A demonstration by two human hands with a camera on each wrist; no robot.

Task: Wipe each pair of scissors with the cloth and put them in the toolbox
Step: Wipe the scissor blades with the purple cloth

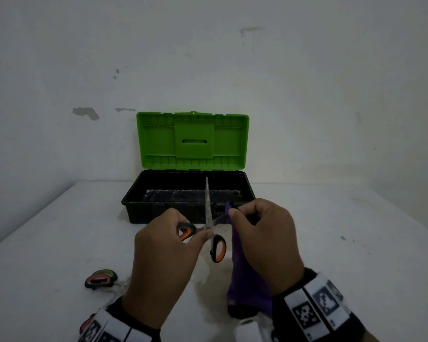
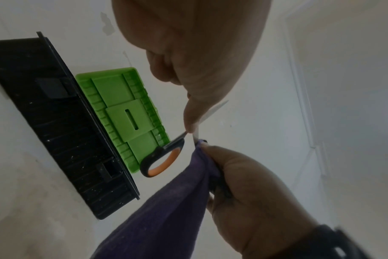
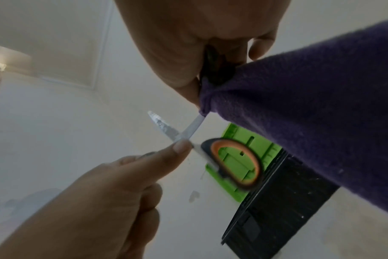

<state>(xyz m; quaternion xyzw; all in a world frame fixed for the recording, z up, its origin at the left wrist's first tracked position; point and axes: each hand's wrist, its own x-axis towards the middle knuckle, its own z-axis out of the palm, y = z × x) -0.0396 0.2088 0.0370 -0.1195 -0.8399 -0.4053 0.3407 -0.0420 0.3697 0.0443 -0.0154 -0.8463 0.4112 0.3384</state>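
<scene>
Held above the worktop, near the open toolbox, the orange-handled scissors are spread; the left hand clasps one handle, the right hand pinches the limp purple cloth round a blade. Likely stiff, light and sharp-edged: best held by the handles.

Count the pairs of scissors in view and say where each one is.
2. The orange-handled scissors are held open in the left hand above the table; the red-and-green-handled scissors lie on the table at left. Others may be hidden behind the wrists.
</scene>
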